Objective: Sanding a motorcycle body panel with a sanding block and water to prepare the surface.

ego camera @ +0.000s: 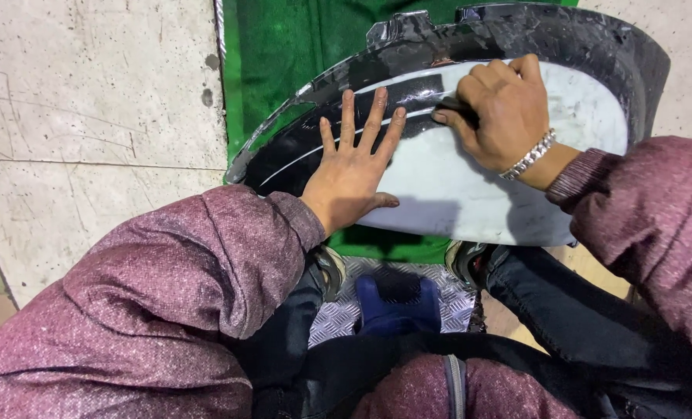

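Glossy black plastic with a dull white sanded patch – such is the curved body panel (478, 194) laid on a green mat (284, 54) directly in front of the seated person, its arched edge turned away and its near edge just above the knees. The left hand (353, 167) is laid flat on the panel with fingers spread wide, straddling the line between black and white, and holds nothing; it appears to be steadying the part. The right hand (501, 112) is curled, fingertips pressed together on a small dark piece (458, 105) at the upper border of the white area – it looks like an abrasive pad or scrap, though it is too hidden to be named with certainty. A metal bracelet (530, 155) is worn at that wrist. The step in hand is judged to be surface rubbing or sanding along the boundary of the dulled patch; the next move would call for even pressure, strokes kept following the curve, and the flat hand kept firm so that the panel does not rock. Beneath the mat a pale, scratched concrete floor (90, 116) is seen. A ribbed metal plate (346, 310) and a blue object (396, 302) lie between the legs. Maroon sleeves (167, 295) are dusted pale.
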